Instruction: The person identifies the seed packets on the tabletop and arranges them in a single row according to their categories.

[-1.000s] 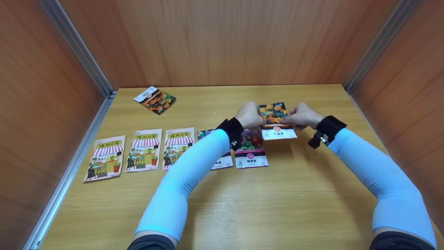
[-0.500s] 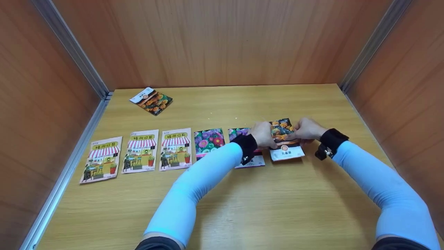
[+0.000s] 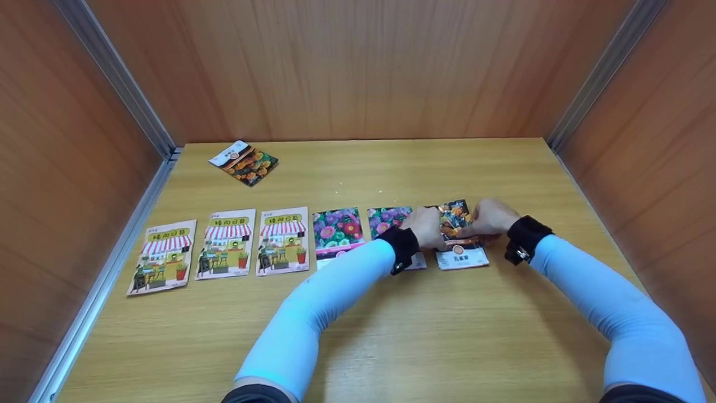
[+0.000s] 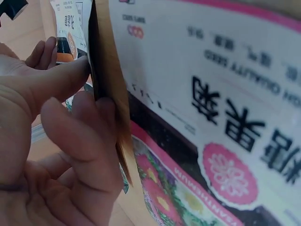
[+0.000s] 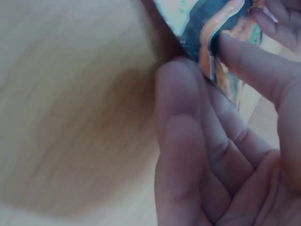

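Near the right end of a row, a seed packet with orange flowers and a white lower band (image 3: 463,258) lies between my two hands. My left hand (image 3: 426,228) pinches its left edge, thumb on the printed face and fingers curled at the edge. On the other side my right hand (image 3: 491,217) grips the edge; the right wrist view shows the thumb on the packet's face (image 5: 202,35) and the fingers beneath. Just left is a purple-flower seed packet (image 3: 386,217), partly hidden by my left hand and wrist; its pink-and-white print (image 4: 225,174) fills the left wrist view.
Another purple-flower packet (image 3: 337,226) and three striped-awning packets, the nearest of them (image 3: 282,240), continue the row leftward. At the back left of the table (image 3: 358,336) lies one more orange-flower packet (image 3: 246,162), tilted. Wooden panels (image 3: 358,67) stand behind and at both sides.
Both hands have brought the orange-flower packet rightward and toward the body, lowering it into the row beside the purple-flower packet. During the last half second it has moved only slightly and lies flatter.
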Tool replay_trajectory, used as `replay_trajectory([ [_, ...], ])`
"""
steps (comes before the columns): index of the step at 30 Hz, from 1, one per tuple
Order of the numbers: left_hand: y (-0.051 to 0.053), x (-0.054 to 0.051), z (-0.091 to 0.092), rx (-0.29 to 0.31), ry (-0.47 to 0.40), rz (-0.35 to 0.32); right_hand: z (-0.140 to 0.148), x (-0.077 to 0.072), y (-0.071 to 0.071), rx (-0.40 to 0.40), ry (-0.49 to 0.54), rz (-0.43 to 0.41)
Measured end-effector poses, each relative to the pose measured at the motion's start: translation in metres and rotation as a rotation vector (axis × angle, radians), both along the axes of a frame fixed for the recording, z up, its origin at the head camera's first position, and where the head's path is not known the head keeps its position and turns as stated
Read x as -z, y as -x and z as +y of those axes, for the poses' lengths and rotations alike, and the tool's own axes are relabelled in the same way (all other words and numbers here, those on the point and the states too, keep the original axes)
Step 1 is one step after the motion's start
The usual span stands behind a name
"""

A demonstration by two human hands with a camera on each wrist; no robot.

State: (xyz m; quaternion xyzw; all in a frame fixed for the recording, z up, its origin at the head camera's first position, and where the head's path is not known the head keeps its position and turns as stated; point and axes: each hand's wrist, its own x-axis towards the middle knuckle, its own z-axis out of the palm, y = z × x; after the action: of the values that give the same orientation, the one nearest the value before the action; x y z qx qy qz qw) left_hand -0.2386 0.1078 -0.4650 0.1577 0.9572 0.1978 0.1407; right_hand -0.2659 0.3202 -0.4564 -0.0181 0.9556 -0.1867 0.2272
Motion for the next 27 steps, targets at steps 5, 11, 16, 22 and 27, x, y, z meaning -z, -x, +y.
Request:
replay_trajectory([
  [5, -0.003, -0.004, -0.003, 0.021, 0.01, 0.023, -0.005, -0.006, 0.003, -0.093, -0.127, 0.074],
  [11, 0.033, 0.038, 0.003, 0.067, 0.006, 0.04, -0.015, -0.004, 0.006, -0.18, -0.108, 0.114],
  [16, 0.012, 0.002, -0.035, 0.05, -0.206, 0.054, -0.023, -0.001, 0.003, -0.185, -0.029, 0.119],
  [22, 0.038, -0.006, -0.109, -0.069, -0.337, 0.177, -0.027, -0.001, -0.004, -0.145, 0.057, 0.094],
  [27, 0.08, -0.001, -0.206, -0.224, -0.153, 0.272, -0.03, -0.004, -0.006, -0.107, 0.1, 0.083],
])
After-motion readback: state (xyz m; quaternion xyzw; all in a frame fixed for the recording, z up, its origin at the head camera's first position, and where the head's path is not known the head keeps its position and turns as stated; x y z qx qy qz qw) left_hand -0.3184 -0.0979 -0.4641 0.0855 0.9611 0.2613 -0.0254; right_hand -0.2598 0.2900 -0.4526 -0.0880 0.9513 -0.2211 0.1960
